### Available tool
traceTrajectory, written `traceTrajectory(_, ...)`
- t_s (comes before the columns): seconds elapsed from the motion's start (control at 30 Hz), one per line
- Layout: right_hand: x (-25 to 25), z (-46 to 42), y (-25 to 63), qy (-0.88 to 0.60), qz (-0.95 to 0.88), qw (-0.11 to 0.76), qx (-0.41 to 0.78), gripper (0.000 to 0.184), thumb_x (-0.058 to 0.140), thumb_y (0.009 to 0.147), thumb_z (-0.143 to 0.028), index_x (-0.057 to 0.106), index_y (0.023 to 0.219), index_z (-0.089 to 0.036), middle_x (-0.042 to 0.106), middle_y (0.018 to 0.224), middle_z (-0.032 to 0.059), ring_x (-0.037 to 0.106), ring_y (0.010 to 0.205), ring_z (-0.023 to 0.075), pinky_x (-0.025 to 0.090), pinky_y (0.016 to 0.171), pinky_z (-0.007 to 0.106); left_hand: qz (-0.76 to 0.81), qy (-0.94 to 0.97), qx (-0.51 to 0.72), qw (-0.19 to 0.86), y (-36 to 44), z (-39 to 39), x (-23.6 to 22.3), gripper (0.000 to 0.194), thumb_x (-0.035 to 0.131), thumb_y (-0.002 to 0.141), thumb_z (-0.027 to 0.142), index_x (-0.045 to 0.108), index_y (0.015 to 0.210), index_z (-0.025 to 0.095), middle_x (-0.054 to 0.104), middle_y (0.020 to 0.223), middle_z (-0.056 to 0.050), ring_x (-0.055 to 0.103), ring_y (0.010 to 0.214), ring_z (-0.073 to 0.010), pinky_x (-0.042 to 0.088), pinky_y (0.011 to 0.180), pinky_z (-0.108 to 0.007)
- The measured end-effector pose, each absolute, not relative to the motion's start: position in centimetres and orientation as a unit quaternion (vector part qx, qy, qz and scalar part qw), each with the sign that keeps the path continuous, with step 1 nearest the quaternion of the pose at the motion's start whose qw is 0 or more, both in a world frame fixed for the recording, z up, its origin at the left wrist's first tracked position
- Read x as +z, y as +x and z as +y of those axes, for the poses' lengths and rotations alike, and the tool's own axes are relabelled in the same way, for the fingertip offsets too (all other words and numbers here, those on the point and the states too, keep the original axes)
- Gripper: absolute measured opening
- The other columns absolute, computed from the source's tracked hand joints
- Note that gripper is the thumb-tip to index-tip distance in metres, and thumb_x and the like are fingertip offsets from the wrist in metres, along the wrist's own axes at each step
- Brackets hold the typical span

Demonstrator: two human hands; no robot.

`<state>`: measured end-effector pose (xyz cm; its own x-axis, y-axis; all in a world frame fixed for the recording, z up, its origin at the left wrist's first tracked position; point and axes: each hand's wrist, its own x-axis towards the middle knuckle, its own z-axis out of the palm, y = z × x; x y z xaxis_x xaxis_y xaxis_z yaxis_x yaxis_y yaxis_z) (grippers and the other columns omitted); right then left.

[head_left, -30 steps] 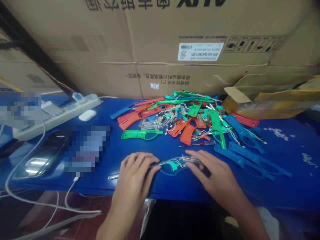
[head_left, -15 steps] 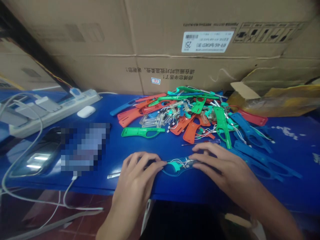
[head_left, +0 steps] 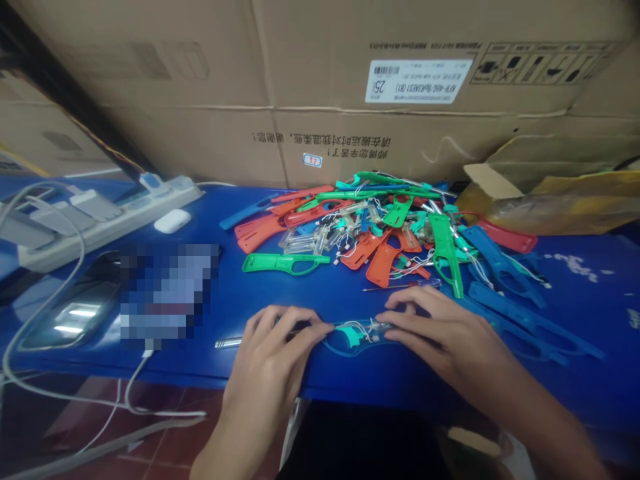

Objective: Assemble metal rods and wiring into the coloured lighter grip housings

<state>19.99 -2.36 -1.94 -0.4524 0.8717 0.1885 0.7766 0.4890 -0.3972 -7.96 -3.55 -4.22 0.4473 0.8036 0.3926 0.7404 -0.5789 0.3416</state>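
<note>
A translucent blue lighter casing (head_left: pixel 345 352) lies on the blue tabletop between my hands, with a teal trigger (head_left: pixel 356 335) and white wires inside it. My left hand (head_left: pixel 280 347) is closed around its front end. The lighter's metal tube (head_left: pixel 229 343) sticks out to the left of that hand. My right hand (head_left: pixel 430 327) pinches a clear part, apparently the small fuel tank (head_left: pixel 381 327), at the casing's handle end; the fingers hide most of it. Just beyond the right hand lies a screwdriver (head_left: pixel 400 287).
Behind lies a heap of orange, green and blue casings (head_left: pixel 395 259), clear tanks and wires. Phones (head_left: pixel 75 320), a white earbud case (head_left: pixel 173 221) and a power strip (head_left: pixel 145 212) stand left. A large cardboard box (head_left: pixel 200 147) closes off the back; an open carton (head_left: pixel 550 200) sits at right.
The view has shifted slightly. My right hand has moved in over the handle end, and the clear part now sits lower in the blue casing. My left hand keeps its hold.
</note>
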Motion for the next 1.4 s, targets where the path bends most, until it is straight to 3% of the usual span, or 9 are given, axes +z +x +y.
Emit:
traceTrajectory(0.2, -2.4, -2.5, 20.0, -0.460, -0.851, 0.217, 0.131, 0.027, 0.052, 0.103, -0.032, 0.077, 0.115, -0.032, 0.072, 0.117, 0.0043, 0.066, 0.107, 0.0225, 0.057, 0.091, 0.040, 0.449, 0.850, 0.269, 0.064, -8.0, -3.5, -4.3, 0.032, 0.053, 0.101, 0.012, 0.069, 0.120, 0.032, 0.071, 0.114, 0.000, 0.055, 0.094, -0.0215, 0.042, 0.082, -0.037)
traceTrajectory(0.4, -3.0, -3.6, 20.4, -0.464, -0.861, 0.186, 0.093, 0.031, 0.053, 0.103, -0.026, 0.070, 0.127, -0.036, 0.068, 0.118, 0.0055, 0.064, 0.106, 0.0227, 0.055, 0.088, 0.042, 0.452, 0.847, 0.270, 0.075, -7.8, -3.5, -4.2, 0.033, 0.051, 0.102, 0.010, 0.069, 0.119, 0.031, 0.071, 0.114, -0.001, 0.055, 0.093, -0.0215, 0.041, 0.077, -0.036)
traceTrajectory(0.5, -2.9, -4.1, 20.2, -0.448, -0.873, 0.185, 0.048, 0.036, 0.049, 0.103, -0.019, 0.069, 0.129, -0.032, 0.069, 0.118, 0.0081, 0.065, 0.106, 0.0235, 0.055, 0.088, 0.042, 0.450, 0.848, 0.271, 0.074, -7.9, -3.5, -4.3, 0.033, 0.051, 0.102, 0.011, 0.071, 0.118, 0.033, 0.072, 0.114, -0.001, 0.055, 0.092, -0.0212, 0.041, 0.075, -0.036)
traceTrajectory(0.7, -3.5, -4.8, 19.7, -0.456, -0.867, 0.199, 0.020, 0.036, 0.052, 0.104, -0.031, 0.062, 0.137, -0.025, 0.067, 0.130, 0.0100, 0.061, 0.118, 0.0276, 0.052, 0.097, 0.049, 0.443, 0.849, 0.279, 0.073, -8.1, -3.4, -4.5, 0.034, 0.053, 0.100, 0.012, 0.071, 0.119, 0.034, 0.072, 0.114, 0.000, 0.057, 0.089, -0.0204, 0.041, 0.073, -0.035)
traceTrajectory(0.87, -4.6, -4.9, 19.7, -0.426, -0.879, 0.210, 0.046, 0.043, 0.051, 0.100, -0.011, 0.063, 0.135, -0.033, 0.068, 0.128, 0.0041, 0.060, 0.114, 0.0231, 0.051, 0.097, 0.044, 0.441, 0.849, 0.281, 0.074, -8.1, -3.5, -4.5, 0.034, 0.053, 0.101, 0.011, 0.070, 0.121, 0.033, 0.072, 0.116, -0.001, 0.057, 0.093, -0.0217, 0.041, 0.073, -0.035)
traceTrajectory(1.07, -4.5, -5.2, 19.7, -0.422, -0.883, 0.202, 0.027, 0.048, 0.048, 0.098, -0.004, 0.063, 0.135, -0.031, 0.069, 0.127, 0.0049, 0.061, 0.113, 0.0232, 0.051, 0.095, 0.043, 0.436, 0.848, 0.290, 0.079, -7.8, -3.6, -4.4, 0.032, 0.053, 0.101, 0.009, 0.069, 0.121, 0.029, 0.071, 0.115, -0.001, 0.056, 0.094, -0.0216, 0.040, 0.074, -0.035)
traceTrajectory(1.2, -4.4, -5.5, 19.5, -0.427, -0.883, 0.193, 0.020, 0.050, 0.047, 0.098, -0.004, 0.061, 0.138, -0.030, 0.068, 0.131, 0.0056, 0.061, 0.117, 0.0236, 0.050, 0.097, 0.043, 0.447, 0.841, 0.278, 0.122, -7.5, -3.7, -3.8, 0.030, 0.051, 0.104, 0.013, 0.062, 0.128, 0.027, 0.069, 0.117, -0.003, 0.057, 0.100, -0.0222, 0.043, 0.082, -0.038)
traceTrajectory(1.4, -4.4, -5.2, 19.1, -0.423, -0.882, 0.208, 0.006, 0.048, 0.044, 0.095, 0.000, 0.067, 0.129, -0.026, 0.071, 0.122, 0.0072, 0.063, 0.107, 0.0235, 0.051, 0.090, 0.041, 0.435, 0.869, 0.162, 0.170, -7.1, -2.9, -1.6, 0.036, 0.042, 0.107, 0.017, 0.053, 0.139, 0.029, 0.063, 0.129, -0.003, 0.057, 0.114, -0.0236, 0.043, 0.100, -0.045)
